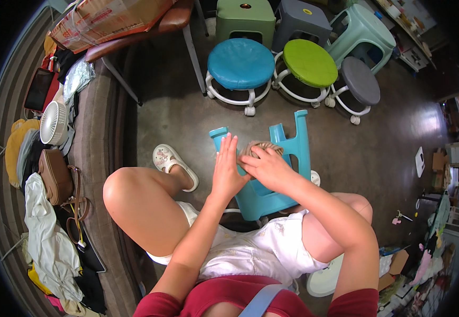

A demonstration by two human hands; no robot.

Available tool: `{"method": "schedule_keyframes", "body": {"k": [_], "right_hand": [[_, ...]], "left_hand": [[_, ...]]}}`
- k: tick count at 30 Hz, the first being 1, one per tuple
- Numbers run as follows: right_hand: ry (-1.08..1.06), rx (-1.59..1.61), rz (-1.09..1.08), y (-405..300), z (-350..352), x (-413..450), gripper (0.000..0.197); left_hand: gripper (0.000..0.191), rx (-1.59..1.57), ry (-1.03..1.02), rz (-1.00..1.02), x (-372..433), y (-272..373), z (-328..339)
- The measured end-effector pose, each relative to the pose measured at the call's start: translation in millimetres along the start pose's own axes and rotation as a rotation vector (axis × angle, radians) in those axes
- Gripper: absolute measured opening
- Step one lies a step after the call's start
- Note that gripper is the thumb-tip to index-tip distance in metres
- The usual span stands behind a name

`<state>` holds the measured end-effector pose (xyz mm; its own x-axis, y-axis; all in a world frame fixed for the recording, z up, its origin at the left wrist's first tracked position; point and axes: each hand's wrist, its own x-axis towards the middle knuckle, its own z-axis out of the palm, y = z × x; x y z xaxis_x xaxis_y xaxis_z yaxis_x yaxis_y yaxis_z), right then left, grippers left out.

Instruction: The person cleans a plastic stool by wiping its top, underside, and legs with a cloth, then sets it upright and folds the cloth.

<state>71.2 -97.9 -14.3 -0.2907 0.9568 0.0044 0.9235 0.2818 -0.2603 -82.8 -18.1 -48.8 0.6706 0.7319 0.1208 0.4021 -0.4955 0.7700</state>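
A light-blue plastic stool (267, 206) lies tipped over between the knees, its legs pointing up and away. My right hand (264, 164) presses a bunched striped brown cloth (259, 147) against the stool, its fingers curled over the cloth. My left hand (228, 168) rests flat at the stool's left leg, palm turned inward and fingers stretched out, the thumb near the right hand. The part of the stool beneath the cloth and the hands is hidden.
Round wheeled stools, blue (241, 63), green (310, 62) and grey (360, 81), stand ahead, with plastic stools behind. At left, a striped sofa (102, 158) holds clothes, a brown bag (56, 176) and a white fan (54, 123). A wrapped carton (110, 21) rests on a brown chair.
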Motion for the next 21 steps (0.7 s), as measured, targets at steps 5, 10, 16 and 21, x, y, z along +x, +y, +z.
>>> {"method": "schedule_keyframes", "body": {"k": [5,10,16,21], "right_hand": [[-0.115,-0.072,-0.053,-9,-3,2,0.027],[0.010,0.053,0.126,25,-9,-38,0.023],[0.083,-0.004,0.506,46,-27,-72,0.028],[0.167,-0.048,0.074,15,-10,-44,0.014]], "left_hand": [[0.106,0.048,0.079,-0.018,-3,-12,14],[0.101,0.067,-0.046,-0.030,3,10,3],[0.079,0.189,-0.121,-0.065,6,14,0],[0.078,0.083,-0.167,-0.033,6,9,-7]]}}
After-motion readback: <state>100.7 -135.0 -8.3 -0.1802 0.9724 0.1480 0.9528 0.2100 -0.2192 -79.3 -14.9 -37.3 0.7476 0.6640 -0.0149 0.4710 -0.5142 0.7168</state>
